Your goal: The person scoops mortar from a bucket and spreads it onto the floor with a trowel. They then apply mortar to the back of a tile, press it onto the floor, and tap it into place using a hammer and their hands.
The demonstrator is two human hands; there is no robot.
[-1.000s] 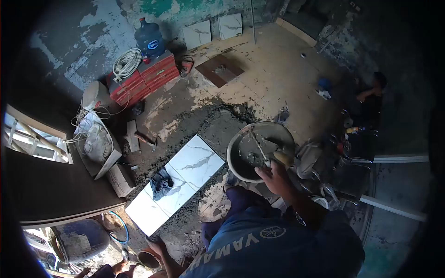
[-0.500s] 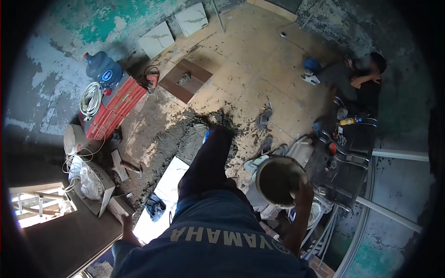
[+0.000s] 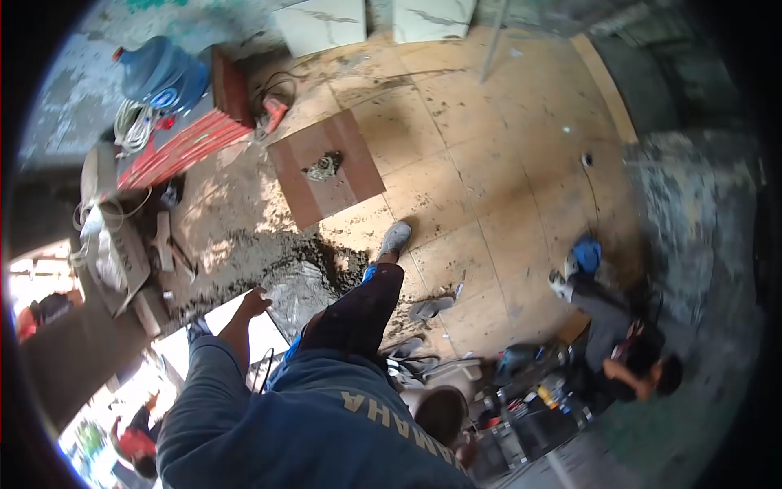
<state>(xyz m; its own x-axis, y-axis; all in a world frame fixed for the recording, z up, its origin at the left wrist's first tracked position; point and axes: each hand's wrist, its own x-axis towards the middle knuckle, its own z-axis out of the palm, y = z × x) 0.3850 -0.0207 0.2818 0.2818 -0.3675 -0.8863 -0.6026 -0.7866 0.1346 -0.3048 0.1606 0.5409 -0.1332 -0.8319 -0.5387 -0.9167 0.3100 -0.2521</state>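
Observation:
My left hand (image 3: pixel 257 303) is over the wet grey mortar (image 3: pixel 305 289) and the white tile (image 3: pixel 265 334), with nothing in it and its fingers partly spread. Low on the right, my right hand (image 3: pixel 467 453) grips the rim of a bucket (image 3: pixel 441 414), partly hidden by my shirt. The bucket's inside looks dark. My shoe (image 3: pixel 396 236) rests on the tan floor tiles beside the mortar. Just beyond it lies a brown striped tile (image 3: pixel 326 169) with a small lump of mortar or rag on top.
Red boxes (image 3: pixel 191 149) and a blue water jug (image 3: pixel 165 75) stand at the upper left. Two marbled tiles (image 3: pixel 322 24) lean on the wall. Sandals (image 3: pixel 430 308) lie on the floor. A person (image 3: pixel 621 342) sits at the right near a cluttered black table (image 3: pixel 529 436).
The view has turned and shifted forward. My foot has stepped onto the tan tiles. My left hand has swung forward over the mortar, while the bucket in my right hand is now lower in view.

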